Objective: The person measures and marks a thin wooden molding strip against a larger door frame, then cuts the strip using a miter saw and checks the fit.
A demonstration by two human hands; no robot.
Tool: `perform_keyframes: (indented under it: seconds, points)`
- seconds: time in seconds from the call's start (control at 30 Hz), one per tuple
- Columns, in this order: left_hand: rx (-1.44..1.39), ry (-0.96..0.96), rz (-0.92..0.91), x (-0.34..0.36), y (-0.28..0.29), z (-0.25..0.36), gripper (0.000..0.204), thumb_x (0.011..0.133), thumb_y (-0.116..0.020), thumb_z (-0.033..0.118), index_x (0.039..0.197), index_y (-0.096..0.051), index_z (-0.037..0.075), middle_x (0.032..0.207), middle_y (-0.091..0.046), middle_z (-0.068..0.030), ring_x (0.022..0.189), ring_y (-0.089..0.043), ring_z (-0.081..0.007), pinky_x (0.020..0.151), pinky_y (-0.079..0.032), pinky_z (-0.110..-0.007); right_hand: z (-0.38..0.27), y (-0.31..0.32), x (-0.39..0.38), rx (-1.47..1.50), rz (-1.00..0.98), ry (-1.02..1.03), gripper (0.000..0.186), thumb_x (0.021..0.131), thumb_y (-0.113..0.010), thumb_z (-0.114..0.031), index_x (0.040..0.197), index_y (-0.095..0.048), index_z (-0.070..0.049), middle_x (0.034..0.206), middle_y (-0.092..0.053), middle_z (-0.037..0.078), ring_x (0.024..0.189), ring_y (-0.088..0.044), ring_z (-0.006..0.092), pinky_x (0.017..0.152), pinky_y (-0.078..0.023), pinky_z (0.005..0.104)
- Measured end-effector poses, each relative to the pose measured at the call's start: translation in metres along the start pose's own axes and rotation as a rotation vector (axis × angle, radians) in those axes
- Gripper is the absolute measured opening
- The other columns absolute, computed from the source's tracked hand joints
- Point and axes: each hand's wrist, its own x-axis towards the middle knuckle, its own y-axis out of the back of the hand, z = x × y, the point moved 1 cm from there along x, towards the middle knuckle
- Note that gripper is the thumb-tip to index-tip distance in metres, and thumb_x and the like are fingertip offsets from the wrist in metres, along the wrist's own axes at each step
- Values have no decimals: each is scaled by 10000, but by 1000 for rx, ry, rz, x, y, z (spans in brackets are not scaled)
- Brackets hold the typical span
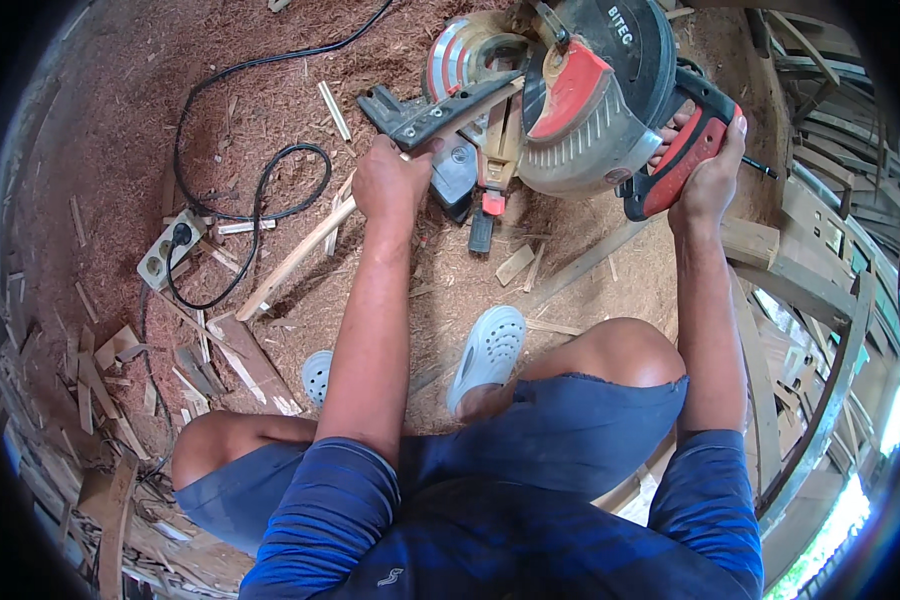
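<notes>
A mitre saw (585, 145) with a dark housing, red parts and a clear ribbed guard sits on the sawdust-covered floor. Its fence (420, 115) and base lie to the left of the guard. My left hand (390, 180) is closed on a long pale wooden strip (302, 250), pressed up near the fence; the strip slants down to the lower left. My right hand (706, 175) is wrapped round the saw's red and black handle (670, 175), with some fingertips showing through its opening.
A black cable (262, 188) loops at the left to a power strip (155, 268). Scrap wood (110, 390) is heaped at the left; timber pieces and frames (840, 300) line the right. My legs and feet in pale clogs (485, 350) are below the saw.
</notes>
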Motion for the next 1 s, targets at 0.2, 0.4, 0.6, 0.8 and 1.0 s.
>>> perform_keyframes:
  seconds: [0.2,0.4,0.6,0.8,1.0]
  points:
    - [-15,11,-30,2,-1,1,621,759,-891,579,1034,-759,39,977,-786,-219,960,-761,-419,856,-580,-521,11,2,-1,150,-20,-35,750,1061,-353,-727,1013,-598,-20,766,-608,77,667,-600,198,647,-532,340]
    - [-10,14,-29,1,0,2,619,758,-891,570,1028,-765,28,978,-786,-222,963,-759,-426,860,-580,-522,9,0,-3,209,-9,-42,717,1061,-378,-719,979,-567,-32,753,-556,54,676,-551,185,632,-493,338]
    - [-19,7,-1,2,-1,-1,579,757,-879,540,1021,-777,35,961,-782,-223,934,-749,-424,838,-567,-503,26,6,-4,205,-20,-48,718,1061,-372,-713,1000,-575,-27,755,-583,73,671,-577,219,658,-508,367]
    - [-38,7,-14,3,0,2,579,759,-880,515,1015,-762,9,972,-777,-233,951,-746,-433,854,-566,-510,50,7,-10,202,2,4,717,1060,-346,-707,1014,-575,-29,767,-606,86,671,-592,239,663,-506,380]
    - [-6,-4,-12,4,-1,-1,615,760,-880,556,1014,-763,8,989,-782,-227,958,-753,-419,853,-568,-500,57,4,-14,189,23,21,732,1056,-333,-719,1013,-575,-30,768,-609,84,671,-591,232,651,-504,369]
